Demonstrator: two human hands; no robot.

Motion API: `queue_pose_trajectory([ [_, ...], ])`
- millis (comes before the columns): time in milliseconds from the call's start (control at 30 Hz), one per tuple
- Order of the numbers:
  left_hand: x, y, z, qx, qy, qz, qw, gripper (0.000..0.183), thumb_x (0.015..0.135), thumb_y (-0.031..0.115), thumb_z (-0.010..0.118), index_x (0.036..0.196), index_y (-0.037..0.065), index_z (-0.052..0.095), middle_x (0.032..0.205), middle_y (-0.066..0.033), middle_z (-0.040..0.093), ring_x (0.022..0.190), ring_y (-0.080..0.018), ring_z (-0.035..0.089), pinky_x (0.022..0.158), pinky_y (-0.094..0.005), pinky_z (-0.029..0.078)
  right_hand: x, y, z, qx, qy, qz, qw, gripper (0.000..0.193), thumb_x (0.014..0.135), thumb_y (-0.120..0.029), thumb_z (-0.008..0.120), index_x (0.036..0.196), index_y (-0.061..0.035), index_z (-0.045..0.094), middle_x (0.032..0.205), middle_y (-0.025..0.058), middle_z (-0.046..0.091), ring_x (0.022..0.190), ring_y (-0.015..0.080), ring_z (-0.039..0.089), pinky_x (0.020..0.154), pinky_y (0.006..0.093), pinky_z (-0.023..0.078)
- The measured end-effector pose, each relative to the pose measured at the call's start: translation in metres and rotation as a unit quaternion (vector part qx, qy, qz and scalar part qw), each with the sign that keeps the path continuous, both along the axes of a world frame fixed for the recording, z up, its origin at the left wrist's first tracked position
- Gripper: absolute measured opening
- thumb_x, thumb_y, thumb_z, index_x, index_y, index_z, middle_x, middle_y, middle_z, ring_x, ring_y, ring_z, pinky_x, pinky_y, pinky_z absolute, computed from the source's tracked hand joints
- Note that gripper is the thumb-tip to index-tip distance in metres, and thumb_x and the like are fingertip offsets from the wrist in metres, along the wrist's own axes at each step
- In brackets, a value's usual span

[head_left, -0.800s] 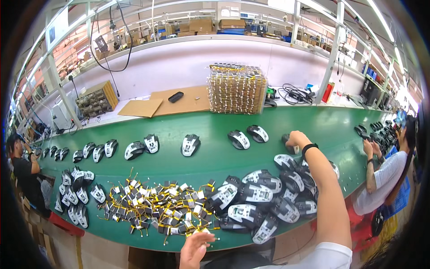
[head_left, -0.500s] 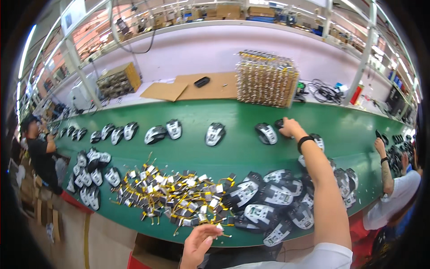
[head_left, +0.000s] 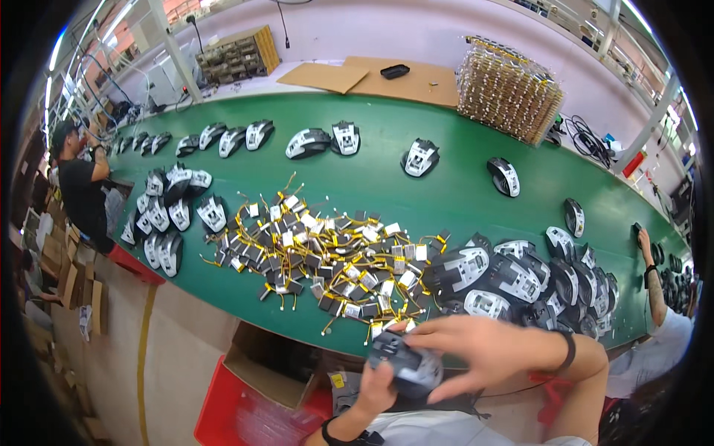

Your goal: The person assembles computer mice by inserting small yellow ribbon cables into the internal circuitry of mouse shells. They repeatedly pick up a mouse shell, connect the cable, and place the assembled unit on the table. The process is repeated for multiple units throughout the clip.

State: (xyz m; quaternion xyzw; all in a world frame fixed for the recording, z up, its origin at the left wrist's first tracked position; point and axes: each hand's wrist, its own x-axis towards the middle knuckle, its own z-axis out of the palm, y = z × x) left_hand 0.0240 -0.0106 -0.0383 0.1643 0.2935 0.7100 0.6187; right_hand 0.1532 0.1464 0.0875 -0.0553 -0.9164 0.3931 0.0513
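A black and grey computer mouse shell (head_left: 407, 366) is held close to my body, over the near edge of the bench. My left hand (head_left: 377, 388) grips its left side, thumb on top. Across its far and right sides reaches my right hand (head_left: 487, 348), slightly blurred, fingers and thumb spanning the shell. The right palm hides part of the mouse. Just beyond my hands lies a heap of small battery packs (head_left: 343, 276) with yellow-taped wires. Right of the heap, more mouse shells (head_left: 513, 276) are piled, several showing white undersides.
Mouse shells (head_left: 421, 157) stand in a spaced row along the green bench (head_left: 387, 195). Another cluster of shells (head_left: 178, 214) lies at left. A tall stack of trays (head_left: 509, 91) and cardboard (head_left: 401, 74) are at the back. Co-workers sit at both ends; a red crate (head_left: 216, 405) stands below.
My right hand has come back from the row at the far side to the near edge, where a mouse shell is now between both hands. The view has shifted.
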Motion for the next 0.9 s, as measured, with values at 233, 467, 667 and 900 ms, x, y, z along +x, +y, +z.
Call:
queue_pose_trajectory([
  [233,-0.023,-0.03,-0.006,0.09,-0.095,-0.061,0.99,0.092,0.087,0.069,0.05,0.144,-0.001,0.029,0.12,-0.0272,0.057,0.099,-0.0422,0.066,0.086,-0.0505,0.055,-0.032,0.047,-0.063,0.337,0.018,-0.085,0.938,0.014,0.077,-0.015,0.072,0.086,-0.0091,0.063,0.085,0.0076,0.06,0.084,0.0283,0.062,0.075,0.0396,0.049],
  [467,-0.023,-0.029,-0.004,0.081,-0.053,-0.019,0.995,0.086,0.092,0.07,0.038,0.141,0.0,0.034,0.116,-0.0292,0.058,0.093,-0.0459,0.067,0.078,-0.0531,0.057,-0.048,0.061,-0.058,0.178,-0.027,-0.126,0.976,0.012,0.088,-0.016,0.065,0.089,-0.0048,0.061,0.081,0.0056,0.065,0.082,0.0204,0.062,0.073,0.0343,0.05],
  [667,-0.029,-0.014,0.003,0.058,-0.069,0.043,0.995,0.083,0.093,0.07,0.032,0.141,0.002,0.039,0.112,-0.0243,0.063,0.091,-0.0425,0.068,0.08,-0.0523,0.057,-0.041,0.078,-0.019,-0.276,0.194,-0.279,0.899,0.015,0.095,-0.013,0.06,0.103,-0.0005,0.062,0.081,-0.0019,0.062,0.071,0.006,0.055,0.065,0.0241,0.047],
  [900,-0.032,0.013,0.029,0.087,-0.057,0.052,0.993,0.085,0.092,0.072,0.033,0.144,0.005,0.035,0.113,-0.0204,0.062,0.098,-0.0411,0.066,0.085,-0.0519,0.055,0.002,-0.04,0.005,-0.067,0.126,-0.213,0.967,0.009,0.089,-0.011,0.067,0.092,-0.0031,0.064,0.075,0.0045,0.06,0.063,0.0109,0.056,0.059,0.0257,0.045],
])
